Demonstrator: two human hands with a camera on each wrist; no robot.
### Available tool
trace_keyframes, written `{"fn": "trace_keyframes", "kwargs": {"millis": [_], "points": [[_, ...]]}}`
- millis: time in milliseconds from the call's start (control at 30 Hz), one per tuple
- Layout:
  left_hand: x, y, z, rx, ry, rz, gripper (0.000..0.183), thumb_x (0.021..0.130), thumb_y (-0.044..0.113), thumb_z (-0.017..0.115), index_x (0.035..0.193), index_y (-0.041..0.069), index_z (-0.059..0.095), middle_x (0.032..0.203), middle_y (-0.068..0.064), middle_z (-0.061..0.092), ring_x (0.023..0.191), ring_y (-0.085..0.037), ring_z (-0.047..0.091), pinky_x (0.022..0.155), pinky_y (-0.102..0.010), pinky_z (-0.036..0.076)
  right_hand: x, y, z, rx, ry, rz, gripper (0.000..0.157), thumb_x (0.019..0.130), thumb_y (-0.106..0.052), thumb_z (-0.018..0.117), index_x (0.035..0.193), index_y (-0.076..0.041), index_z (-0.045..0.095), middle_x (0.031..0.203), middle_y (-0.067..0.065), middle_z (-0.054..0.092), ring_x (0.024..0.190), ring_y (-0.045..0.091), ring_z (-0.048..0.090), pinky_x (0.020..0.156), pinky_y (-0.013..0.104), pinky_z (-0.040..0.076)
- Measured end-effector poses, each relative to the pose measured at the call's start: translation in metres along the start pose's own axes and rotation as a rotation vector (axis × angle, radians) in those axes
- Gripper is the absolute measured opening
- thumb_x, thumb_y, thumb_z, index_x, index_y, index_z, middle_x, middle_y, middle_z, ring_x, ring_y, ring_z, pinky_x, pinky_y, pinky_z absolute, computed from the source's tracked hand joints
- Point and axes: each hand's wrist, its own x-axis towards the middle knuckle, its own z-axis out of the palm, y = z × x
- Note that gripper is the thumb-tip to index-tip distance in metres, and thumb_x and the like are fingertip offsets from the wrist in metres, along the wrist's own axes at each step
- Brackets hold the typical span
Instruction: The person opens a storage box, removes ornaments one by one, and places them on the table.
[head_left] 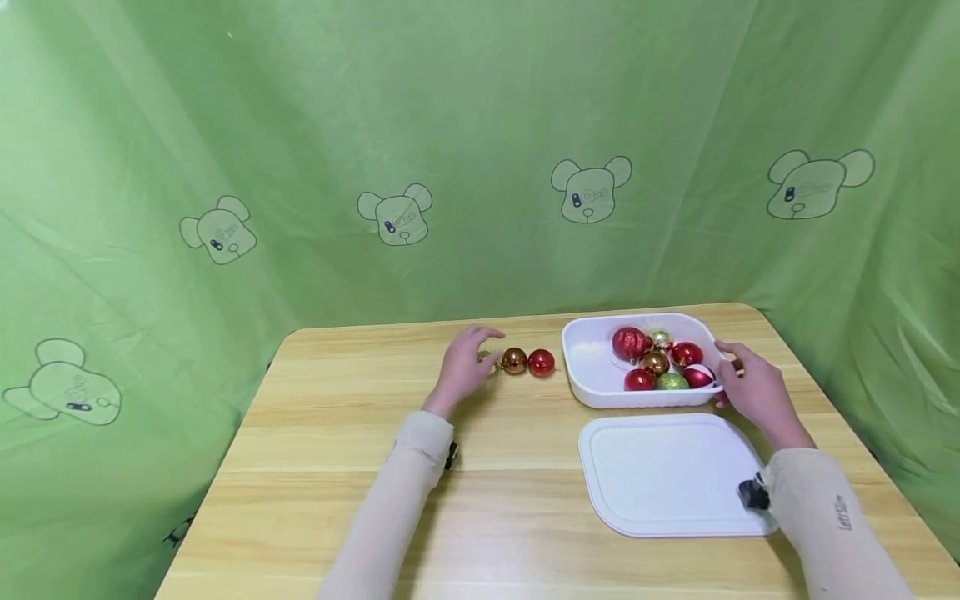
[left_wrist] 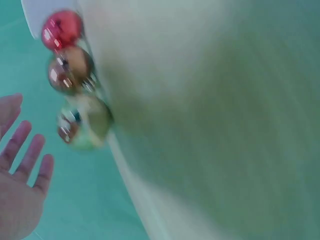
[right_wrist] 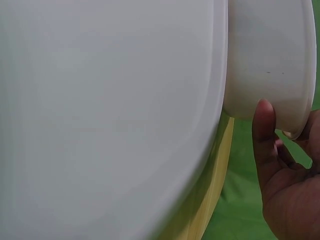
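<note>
My left hand (head_left: pixel 463 367) reaches over the far middle of the table with its fingers spread, right beside a row of shiny Christmas baubles. In the left wrist view, the row is a pale gold bauble (left_wrist: pixel 86 121), a brown-gold bauble (left_wrist: pixel 70 70) and a red bauble (left_wrist: pixel 62 30); the fingers are apart from them. In the head view the hand partly hides the pale gold one. At the far right, my right hand (head_left: pixel 757 387) grips the right end of a white plastic box (head_left: pixel 588 354), fingers at its rim and outer wall. Several red, gold and green baubles (head_left: pixel 672 381) lie inside.
A white lid (head_left: pixel 675 475) lies flat on the wooden table (head_left: pixel 315 450) in front of the box, partly under the right forearm. A green curtain (head_left: pixel 480 100) with bear-face drawings hangs behind the table and along its sides.
</note>
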Motion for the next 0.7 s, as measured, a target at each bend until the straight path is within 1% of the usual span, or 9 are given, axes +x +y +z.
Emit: {"fn": "trace_keyframes", "kwargs": {"millis": [100,233,333,533,700], "points": [[0.004,0.017,0.007,-0.001,0.008,0.054,0.034,0.098,0.018,0.071,0.132,0.017,0.067,0.138,-0.006,0.064,0.131,-0.025,0.058,0.116,-0.045,0.046,-0.001,0.0,0.0,0.007,0.002,-0.005,0.055,0.111,-0.025,0.034,0.16,0.002,0.029,0.119,0.038,0.055,0.064,0.022,0.067,0.054,0.033,0.06],[0.008,0.04,0.022,-0.021,-0.013,0.12,0.032,0.1,0.019,0.07,0.132,0.018,0.068,0.135,-0.003,0.065,0.129,-0.021,0.059,0.114,-0.039,0.048,-0.001,0.0,0.0,0.015,0.004,-0.009,0.055,0.111,-0.025,0.034,0.16,0.002,0.029,0.118,0.037,0.056,0.064,0.021,0.067,0.054,0.033,0.06],[0.01,0.055,0.035,-0.033,-0.048,0.155,0.033,0.101,0.02,0.069,0.133,0.018,0.067,0.135,-0.001,0.065,0.13,-0.019,0.058,0.114,-0.035,0.048,0.0,0.001,0.001,0.012,0.002,-0.003,0.055,0.112,-0.025,0.034,0.16,0.001,0.029,0.118,0.037,0.055,0.065,0.021,0.067,0.054,0.032,0.06],[0.013,0.085,0.059,-0.049,-0.127,0.197,0.034,0.102,0.024,0.066,0.137,0.021,0.064,0.137,0.001,0.064,0.13,-0.015,0.058,0.113,-0.031,0.048,-0.001,0.001,0.001,0.006,-0.005,0.006,0.056,0.112,-0.025,0.034,0.16,0.001,0.027,0.118,0.036,0.055,0.067,0.023,0.067,0.054,0.032,0.06],[0.019,0.107,0.077,-0.022,-0.189,0.266,0.035,0.104,0.028,0.063,0.139,0.021,0.062,0.137,0.003,0.063,0.128,-0.013,0.059,0.113,-0.025,0.046,-0.001,0.0,0.001,0.011,0.003,0.001,0.055,0.112,-0.025,0.034,0.161,0.0,0.028,0.119,0.037,0.055,0.066,0.022,0.067,0.054,0.032,0.06]]}}
